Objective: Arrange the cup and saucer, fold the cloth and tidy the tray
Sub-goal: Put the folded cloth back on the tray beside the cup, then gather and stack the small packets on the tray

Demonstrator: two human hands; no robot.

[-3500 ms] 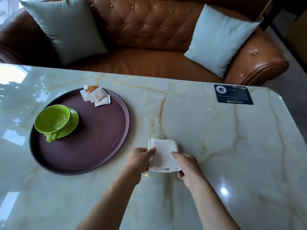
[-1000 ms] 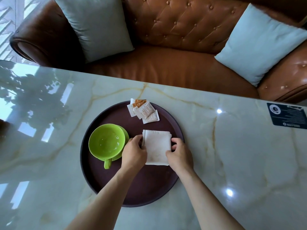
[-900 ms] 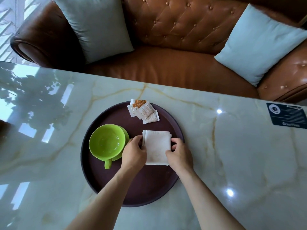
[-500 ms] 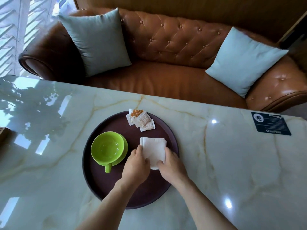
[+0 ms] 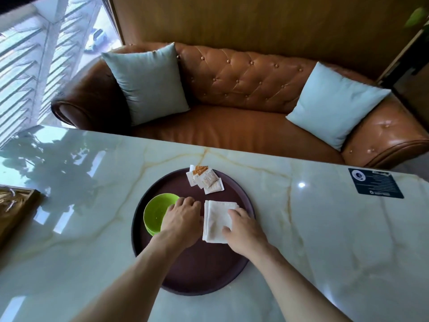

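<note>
A round dark maroon tray lies on the marble table. On its left part sits a green cup on a matching saucer, partly covered by my left hand, whose curled fingers rest between the cup and the cloth. A folded white cloth lies flat in the tray's middle right. My right hand lies palm down on the cloth's right side, fingers spread. Several sugar packets are stacked at the tray's far rim.
A dark blue card lies at the table's far right edge. A woven brown object shows at the left edge. Behind the table stands a brown leather sofa with two pale blue cushions.
The cloth went from the bare table onto the tray. Since half a second ago my left hand has slid left off the cloth toward the cup, and the camera has tilted up.
</note>
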